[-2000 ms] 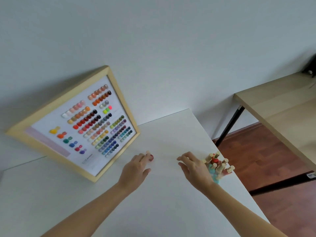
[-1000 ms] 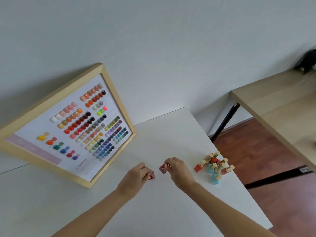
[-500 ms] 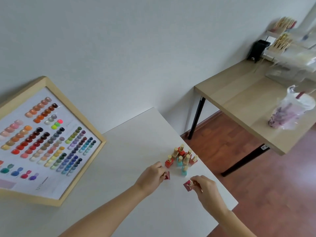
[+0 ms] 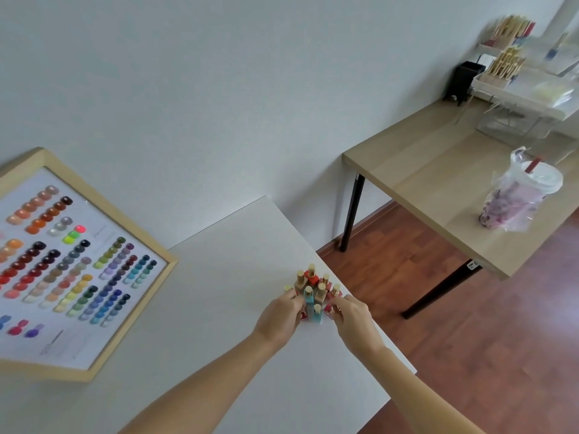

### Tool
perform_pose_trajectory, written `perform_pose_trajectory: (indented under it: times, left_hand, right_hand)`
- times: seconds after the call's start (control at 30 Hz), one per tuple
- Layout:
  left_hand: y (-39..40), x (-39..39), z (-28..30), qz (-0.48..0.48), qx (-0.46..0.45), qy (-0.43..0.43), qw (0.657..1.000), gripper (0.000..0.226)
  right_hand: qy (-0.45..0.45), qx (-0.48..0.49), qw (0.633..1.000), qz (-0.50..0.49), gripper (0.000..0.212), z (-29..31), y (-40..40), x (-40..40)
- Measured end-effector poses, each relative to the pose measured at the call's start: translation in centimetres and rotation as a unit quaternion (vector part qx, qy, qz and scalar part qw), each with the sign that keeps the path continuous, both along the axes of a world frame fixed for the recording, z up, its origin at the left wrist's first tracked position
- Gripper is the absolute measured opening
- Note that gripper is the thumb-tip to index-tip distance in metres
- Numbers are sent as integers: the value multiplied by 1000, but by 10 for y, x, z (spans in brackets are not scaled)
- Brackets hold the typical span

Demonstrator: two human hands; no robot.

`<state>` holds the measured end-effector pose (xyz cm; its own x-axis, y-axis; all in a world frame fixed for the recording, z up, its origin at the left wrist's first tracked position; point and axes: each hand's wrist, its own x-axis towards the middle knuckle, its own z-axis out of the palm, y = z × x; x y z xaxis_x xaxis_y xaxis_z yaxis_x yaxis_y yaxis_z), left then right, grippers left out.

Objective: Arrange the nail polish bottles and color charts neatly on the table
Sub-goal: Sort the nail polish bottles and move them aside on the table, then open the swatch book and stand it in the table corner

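Observation:
A cluster of several nail polish bottles [image 4: 314, 288] with gold caps stands near the right edge of the white table [image 4: 225, 277]; their bodies are red, beige and light blue. My left hand [image 4: 279, 317] is closed on a small red bottle [image 4: 303, 314] at the cluster's near left side. My right hand [image 4: 354, 316] is closed on another red bottle [image 4: 328, 309] at the near right side. Both bottles touch the group. A wood-framed color chart [image 4: 72, 264] leans against the wall at the left.
The table's right edge runs close beside the bottles, with wooden floor [image 4: 470, 355] below. A second wooden table [image 4: 445, 183] at the right carries a bagged drink cup [image 4: 517, 198], a black holder and clear organizers of bottles [image 4: 507, 64].
Both hands carried their red bottles rightward across the table and brought them up against the cluster. The camera view swung right, so the chart slid to the left.

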<state>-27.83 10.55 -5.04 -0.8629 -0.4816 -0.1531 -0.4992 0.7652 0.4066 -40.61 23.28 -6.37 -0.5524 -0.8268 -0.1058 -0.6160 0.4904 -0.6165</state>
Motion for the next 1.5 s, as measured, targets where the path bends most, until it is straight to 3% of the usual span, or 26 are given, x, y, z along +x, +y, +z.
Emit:
perform_pose_trajectory:
  times: [0.2,0.5,0.77,1.0,1.27,1.5]
  left_hand:
    - [4,-8,-1,11,-3,-18,1000,26]
    - [2,2,27,11,-28,-32,999,15]
    - [-11,52,94,54,-14,-21,998,34]
    - [-9,162,143,151,5,36,988,45]
    - [16,344,165,267,13,89,959,44]
    - [55,470,157,329,33,24,943,50]
  right_hand:
    - [6,-12,1000,-1,15,-7,-3,-7]
    - [-5,-26,999,22,39,1,5,-3]
    - [29,-95,995,18,40,34,21,27]
    - [-3,-127,989,79,29,79,6,96]
    - [-47,-105,967,228,15,141,-8,211]
    - [-19,4,928,372,29,164,-4,297]
